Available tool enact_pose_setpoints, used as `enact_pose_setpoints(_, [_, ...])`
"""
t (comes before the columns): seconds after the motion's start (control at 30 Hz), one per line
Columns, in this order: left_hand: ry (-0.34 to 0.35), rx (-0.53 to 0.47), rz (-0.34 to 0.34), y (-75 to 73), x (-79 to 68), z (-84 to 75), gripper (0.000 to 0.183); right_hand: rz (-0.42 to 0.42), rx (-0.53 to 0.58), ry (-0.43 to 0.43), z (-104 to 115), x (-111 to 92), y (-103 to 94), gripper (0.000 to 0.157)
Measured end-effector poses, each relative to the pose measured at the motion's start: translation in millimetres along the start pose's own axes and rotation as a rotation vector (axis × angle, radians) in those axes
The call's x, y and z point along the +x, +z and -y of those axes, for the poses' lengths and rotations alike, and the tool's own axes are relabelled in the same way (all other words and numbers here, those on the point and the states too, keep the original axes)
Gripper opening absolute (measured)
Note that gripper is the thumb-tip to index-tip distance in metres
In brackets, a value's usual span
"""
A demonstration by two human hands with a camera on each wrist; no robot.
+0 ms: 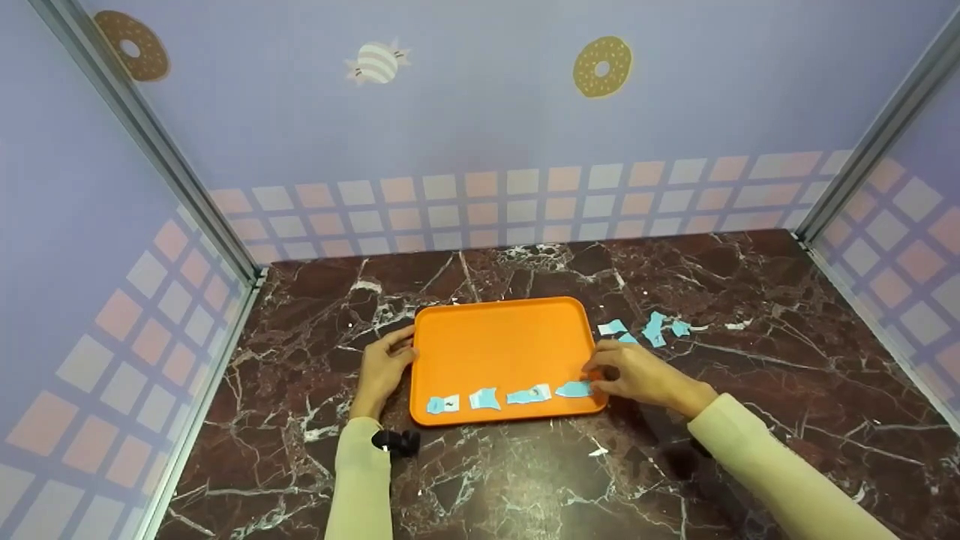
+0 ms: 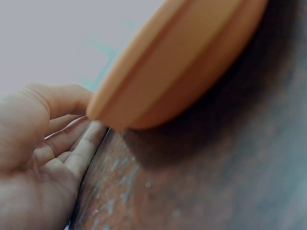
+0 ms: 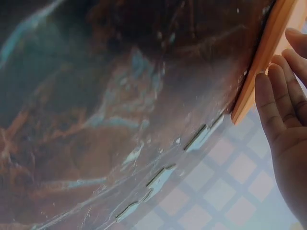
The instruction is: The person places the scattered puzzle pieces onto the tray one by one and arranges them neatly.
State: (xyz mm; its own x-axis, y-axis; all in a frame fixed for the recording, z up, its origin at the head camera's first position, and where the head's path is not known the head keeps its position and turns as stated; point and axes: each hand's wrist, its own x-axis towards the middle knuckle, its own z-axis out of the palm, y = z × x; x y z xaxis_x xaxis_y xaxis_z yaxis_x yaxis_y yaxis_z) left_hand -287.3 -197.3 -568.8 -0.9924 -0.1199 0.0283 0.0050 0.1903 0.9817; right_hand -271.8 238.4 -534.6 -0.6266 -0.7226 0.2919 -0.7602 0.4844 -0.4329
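An orange tray (image 1: 502, 337) lies on the marbled table. Along its near edge is a row of blue-and-white torn-looking flat pieces: a left piece (image 1: 442, 404), a second piece (image 1: 484, 398), a third piece (image 1: 529, 394) and a right piece (image 1: 575, 389). My left hand (image 1: 384, 367) rests at the tray's left side; in the left wrist view its thumb (image 2: 69, 98) touches the tray's rim (image 2: 158, 62). Over the tray's right edge, my right hand (image 1: 641, 373) has its thumb tip beside the right piece. Its fingers (image 3: 276, 100) look fairly straight in the right wrist view.
Several more blue pieces lie right of the tray, among them a forked piece (image 1: 655, 330), a small piece (image 1: 680, 328) and a white-edged piece (image 1: 612, 327). A patterned back wall (image 1: 480, 135) and side walls enclose the table (image 1: 525, 480).
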Motion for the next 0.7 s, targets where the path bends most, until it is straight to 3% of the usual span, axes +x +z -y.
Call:
enact_pose_setpoints(0.23, [-0.005, -0.001, 0.018, 0.3, 0.6, 1.3, 0.044, -0.070, -0.012, 0.012, -7.4, -1.3, -16.1, 0.023])
enact_pose_setpoints(0.7, [0.008, 0.005, 0.008, 0.5, 0.6, 1.3, 0.043, -0.097, 0.001, 0.158, -26.2, -9.4, -39.0, 0.025])
